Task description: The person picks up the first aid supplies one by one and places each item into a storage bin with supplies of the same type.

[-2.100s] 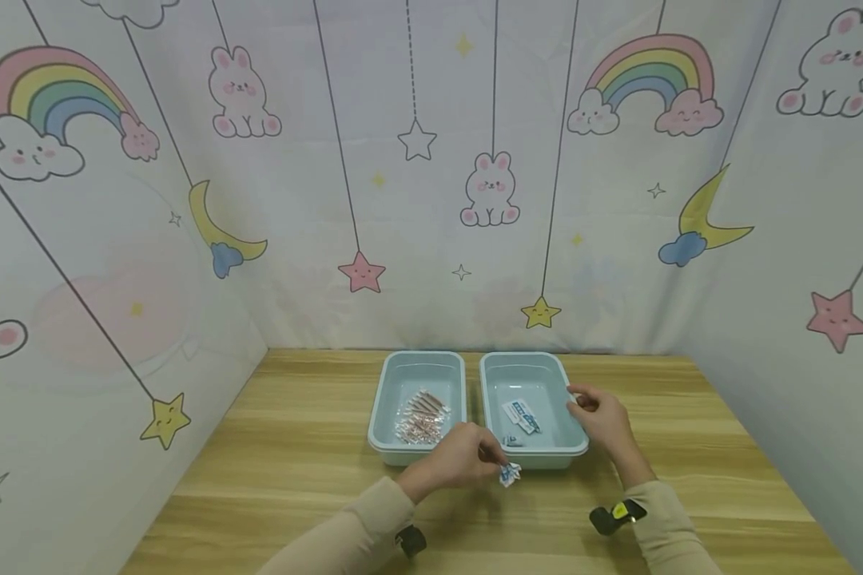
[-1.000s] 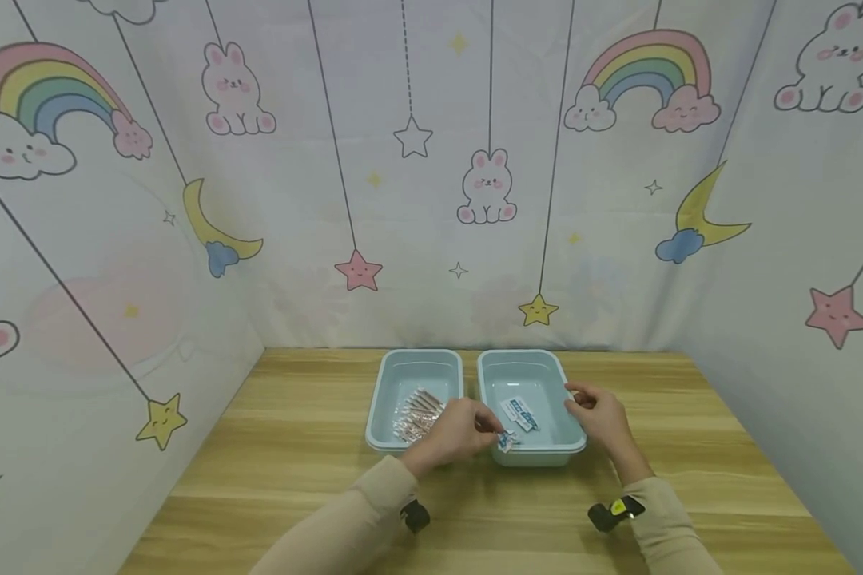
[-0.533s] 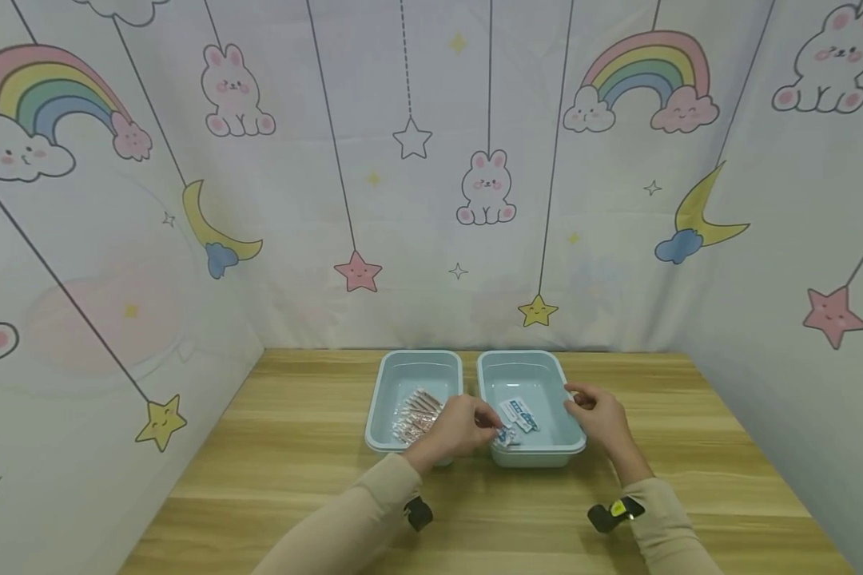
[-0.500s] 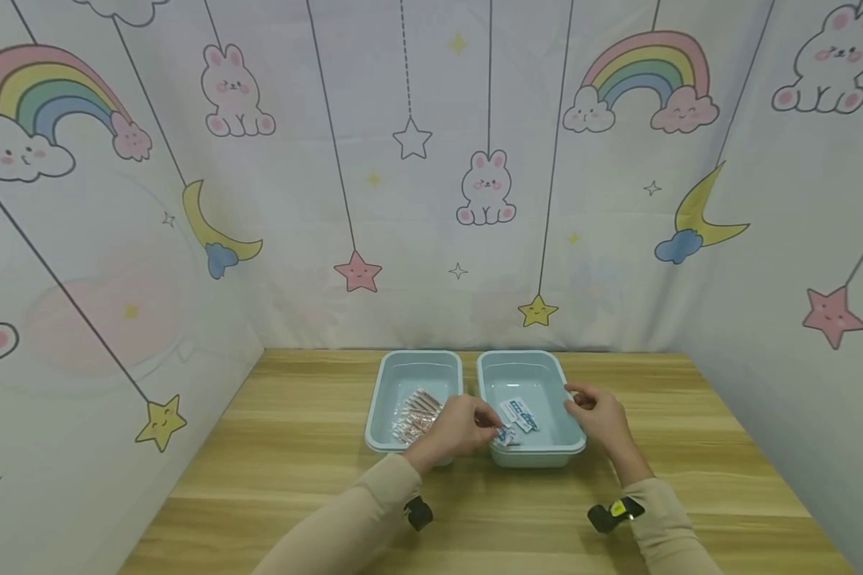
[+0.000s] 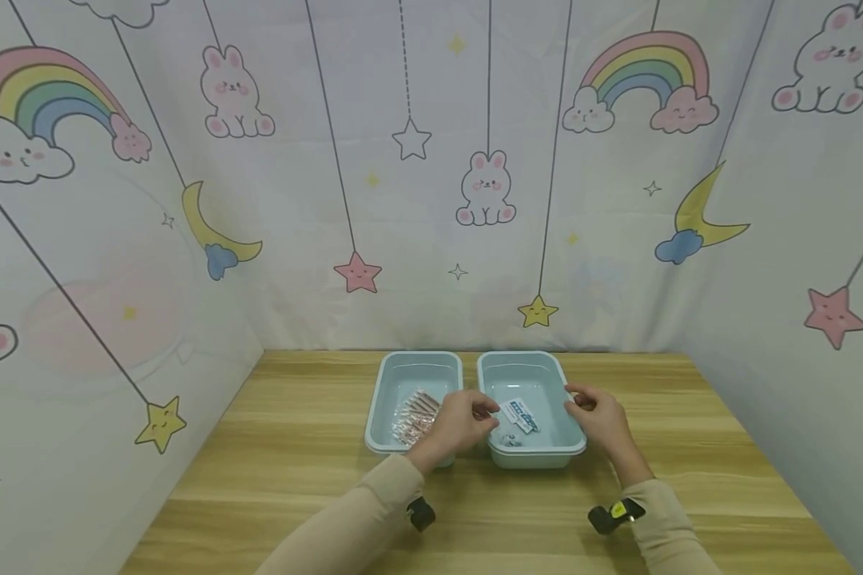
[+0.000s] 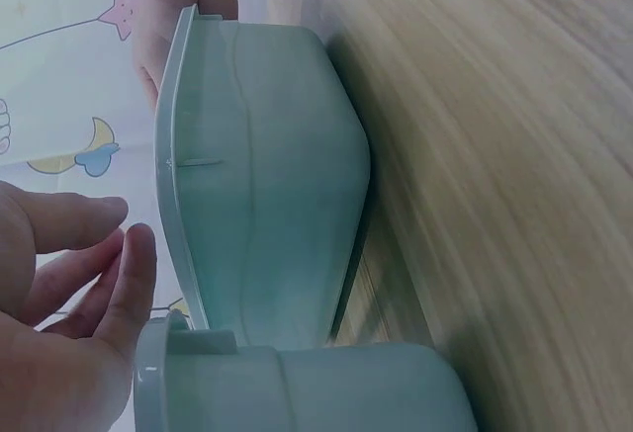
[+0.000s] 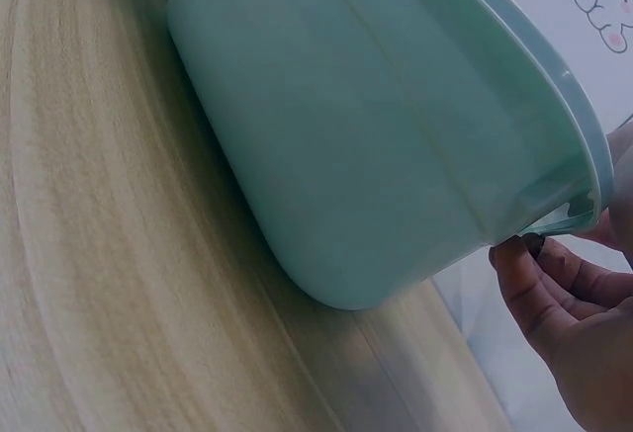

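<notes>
My left hand (image 5: 459,425) hovers above the near left corner of the right-hand blue tub (image 5: 532,374). In the left wrist view its thumb and fingers (image 6: 136,274) hold nothing and are slightly apart. Below it in the tub lies a small crumpled blue-and-white packet (image 5: 509,439), close to several flat blue-and-white packets (image 5: 521,415). My right hand (image 5: 602,417) holds this tub by its right rim, its fingertips (image 7: 509,259) right at the rim in the right wrist view.
A matching blue tub (image 5: 421,370) stands on the left, with several brown-and-white sticks in clear wrappers (image 5: 419,411) inside, partly behind my left hand. Both tubs rest on a wood-grain table (image 5: 316,423). A patterned cloth wall (image 5: 417,319) rises behind them.
My left hand carried the crumpled packet from in front of the right-hand tub to over it, then let it go inside. The right hand has stayed at the rim.
</notes>
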The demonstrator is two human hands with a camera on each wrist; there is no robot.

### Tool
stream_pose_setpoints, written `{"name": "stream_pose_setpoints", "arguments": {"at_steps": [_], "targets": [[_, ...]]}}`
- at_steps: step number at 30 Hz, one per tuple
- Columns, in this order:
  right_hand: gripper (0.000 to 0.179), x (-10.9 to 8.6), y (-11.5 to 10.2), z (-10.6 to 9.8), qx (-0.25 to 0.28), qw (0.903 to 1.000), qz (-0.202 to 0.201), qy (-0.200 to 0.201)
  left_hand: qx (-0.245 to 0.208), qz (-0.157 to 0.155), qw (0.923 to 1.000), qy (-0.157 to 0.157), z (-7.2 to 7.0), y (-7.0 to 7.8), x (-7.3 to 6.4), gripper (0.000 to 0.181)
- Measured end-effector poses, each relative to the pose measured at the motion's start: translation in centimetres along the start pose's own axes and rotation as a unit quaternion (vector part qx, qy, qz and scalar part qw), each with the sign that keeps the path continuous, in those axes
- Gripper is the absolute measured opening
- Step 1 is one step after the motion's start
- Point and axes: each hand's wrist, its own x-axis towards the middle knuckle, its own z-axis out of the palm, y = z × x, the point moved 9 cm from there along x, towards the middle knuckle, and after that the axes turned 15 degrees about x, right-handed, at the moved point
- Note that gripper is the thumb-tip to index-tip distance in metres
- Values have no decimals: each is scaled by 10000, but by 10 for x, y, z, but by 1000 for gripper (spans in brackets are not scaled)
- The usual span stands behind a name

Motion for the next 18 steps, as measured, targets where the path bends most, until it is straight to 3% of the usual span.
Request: {"name": "stream_pose_setpoints", "arguments": {"at_steps": [9,18], "targets": [[34,0,0,1,-29,10000,-8,-30,-3,-2,9997,-241,2,-3,-5,13],[34,1,-1,0,-110,9999,-59,-76,-17,418,9991,-87,-6,-1,-7,14]]}}
